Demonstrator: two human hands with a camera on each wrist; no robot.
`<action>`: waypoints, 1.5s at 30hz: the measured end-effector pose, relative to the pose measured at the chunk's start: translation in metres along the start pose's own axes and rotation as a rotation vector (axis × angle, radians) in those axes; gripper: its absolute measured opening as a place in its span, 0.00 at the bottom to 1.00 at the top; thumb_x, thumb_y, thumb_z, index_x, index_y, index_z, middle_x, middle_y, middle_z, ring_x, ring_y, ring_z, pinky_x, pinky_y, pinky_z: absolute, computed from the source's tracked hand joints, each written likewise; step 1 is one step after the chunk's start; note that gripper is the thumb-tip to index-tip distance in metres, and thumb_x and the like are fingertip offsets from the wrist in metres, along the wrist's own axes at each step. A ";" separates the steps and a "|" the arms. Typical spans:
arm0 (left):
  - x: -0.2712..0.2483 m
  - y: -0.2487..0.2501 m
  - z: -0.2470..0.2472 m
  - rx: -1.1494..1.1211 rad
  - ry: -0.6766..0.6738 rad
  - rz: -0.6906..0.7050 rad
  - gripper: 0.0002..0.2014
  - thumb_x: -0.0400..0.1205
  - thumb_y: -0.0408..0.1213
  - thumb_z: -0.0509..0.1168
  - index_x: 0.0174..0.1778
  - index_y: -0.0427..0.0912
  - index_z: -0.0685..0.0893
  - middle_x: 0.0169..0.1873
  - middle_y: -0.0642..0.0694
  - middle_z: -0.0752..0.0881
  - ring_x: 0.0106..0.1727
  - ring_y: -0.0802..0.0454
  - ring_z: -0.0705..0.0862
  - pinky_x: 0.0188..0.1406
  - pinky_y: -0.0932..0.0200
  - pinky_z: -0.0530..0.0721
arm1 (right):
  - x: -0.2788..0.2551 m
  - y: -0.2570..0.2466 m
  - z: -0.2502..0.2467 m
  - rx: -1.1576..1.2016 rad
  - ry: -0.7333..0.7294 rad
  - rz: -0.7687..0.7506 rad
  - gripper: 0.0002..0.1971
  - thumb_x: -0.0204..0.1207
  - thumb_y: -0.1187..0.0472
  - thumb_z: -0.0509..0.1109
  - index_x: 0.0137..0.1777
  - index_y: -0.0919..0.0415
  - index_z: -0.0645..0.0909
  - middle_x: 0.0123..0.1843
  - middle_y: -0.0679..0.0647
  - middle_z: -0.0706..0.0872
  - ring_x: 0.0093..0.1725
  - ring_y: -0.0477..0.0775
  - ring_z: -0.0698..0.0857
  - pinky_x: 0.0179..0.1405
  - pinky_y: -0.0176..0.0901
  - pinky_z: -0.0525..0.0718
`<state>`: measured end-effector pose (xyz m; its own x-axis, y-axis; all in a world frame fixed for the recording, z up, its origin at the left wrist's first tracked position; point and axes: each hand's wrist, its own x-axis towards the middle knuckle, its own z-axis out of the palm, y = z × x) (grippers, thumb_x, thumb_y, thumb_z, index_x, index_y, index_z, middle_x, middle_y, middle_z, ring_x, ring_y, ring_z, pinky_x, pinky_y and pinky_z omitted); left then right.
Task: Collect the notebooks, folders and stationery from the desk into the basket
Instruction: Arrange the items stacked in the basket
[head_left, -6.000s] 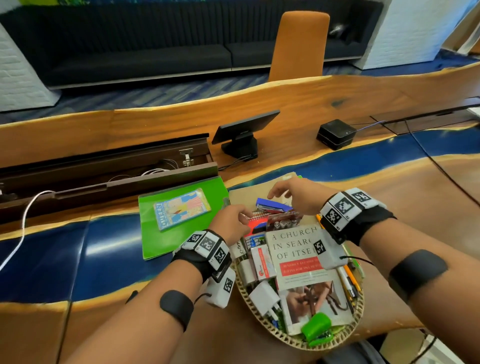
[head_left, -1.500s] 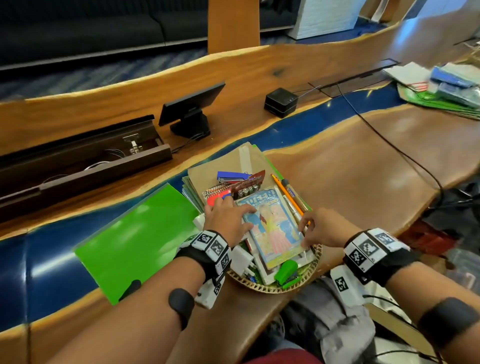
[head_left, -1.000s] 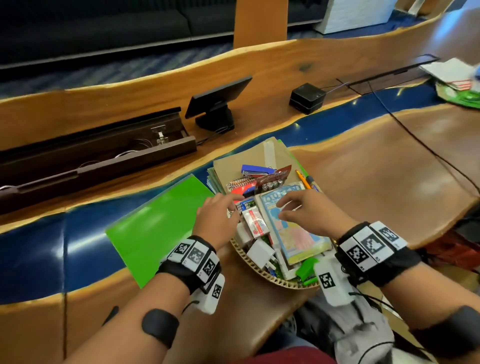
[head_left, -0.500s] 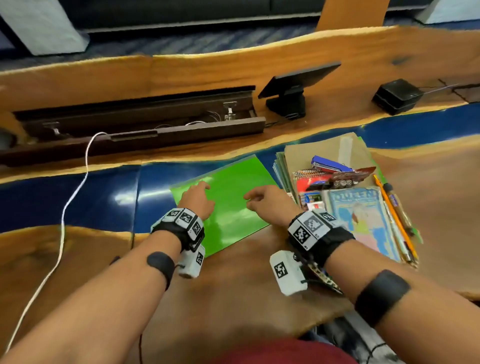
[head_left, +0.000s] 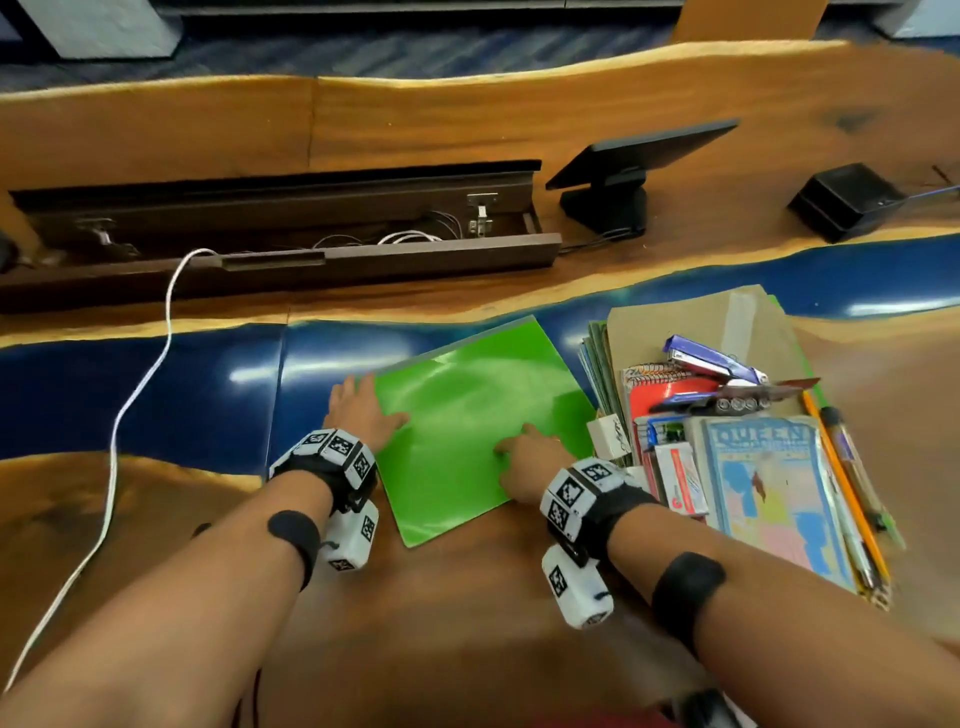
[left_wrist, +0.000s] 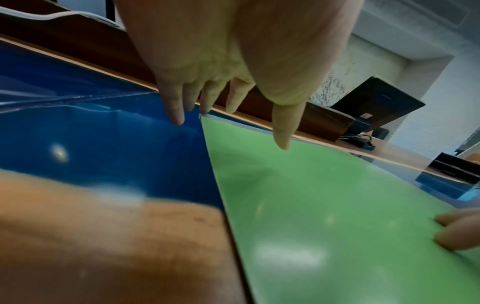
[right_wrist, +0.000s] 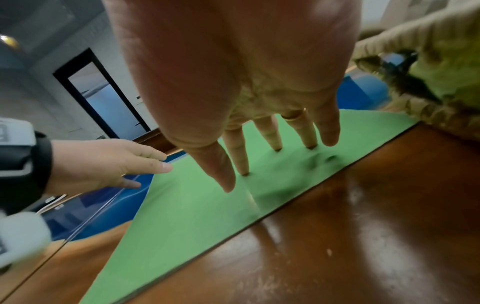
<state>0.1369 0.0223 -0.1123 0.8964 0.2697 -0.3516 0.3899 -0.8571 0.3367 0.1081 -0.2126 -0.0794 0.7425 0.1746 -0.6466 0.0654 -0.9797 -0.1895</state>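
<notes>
Green folder (head_left: 470, 415) flat on desk (head_left: 467, 623), frame centre, left of heaped basket (right_wrist: 426, 111); left hand (head_left: 358, 410) released, straight fingers at its left edge; right hand (head_left: 524, 462) released, fingertips (right_wrist: 242, 168) pressing its surface

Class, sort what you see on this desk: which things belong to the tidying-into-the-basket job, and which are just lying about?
Job:
green folder
basket
spiral notebook
stapler
pencils

Lying about:
tablet stand
black box
white cable
cable tray
</notes>
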 end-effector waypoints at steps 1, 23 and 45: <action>0.004 -0.001 0.000 0.006 -0.011 0.001 0.42 0.74 0.56 0.74 0.80 0.43 0.65 0.79 0.38 0.66 0.80 0.37 0.64 0.77 0.38 0.69 | 0.002 -0.001 0.002 -0.010 -0.003 -0.003 0.24 0.77 0.59 0.63 0.74 0.48 0.75 0.76 0.60 0.66 0.73 0.72 0.70 0.72 0.61 0.74; -0.039 0.023 -0.102 -0.338 0.268 0.147 0.19 0.81 0.26 0.68 0.68 0.39 0.79 0.67 0.36 0.79 0.68 0.37 0.77 0.68 0.47 0.73 | -0.023 -0.001 -0.051 0.305 0.482 -0.288 0.31 0.73 0.68 0.70 0.77 0.51 0.69 0.79 0.59 0.66 0.78 0.61 0.68 0.77 0.52 0.70; -0.135 0.115 -0.204 -0.382 0.639 0.797 0.20 0.75 0.15 0.65 0.44 0.49 0.86 0.50 0.50 0.79 0.59 0.49 0.79 0.62 0.50 0.78 | -0.103 0.015 -0.135 0.184 0.806 -0.404 0.18 0.72 0.58 0.74 0.33 0.53 0.64 0.27 0.47 0.75 0.32 0.56 0.78 0.33 0.50 0.78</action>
<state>0.1036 -0.0235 0.1517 0.8215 -0.0299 0.5695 -0.4107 -0.7239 0.5544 0.1227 -0.2582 0.0836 0.9309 0.3108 0.1917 0.3648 -0.8161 -0.4483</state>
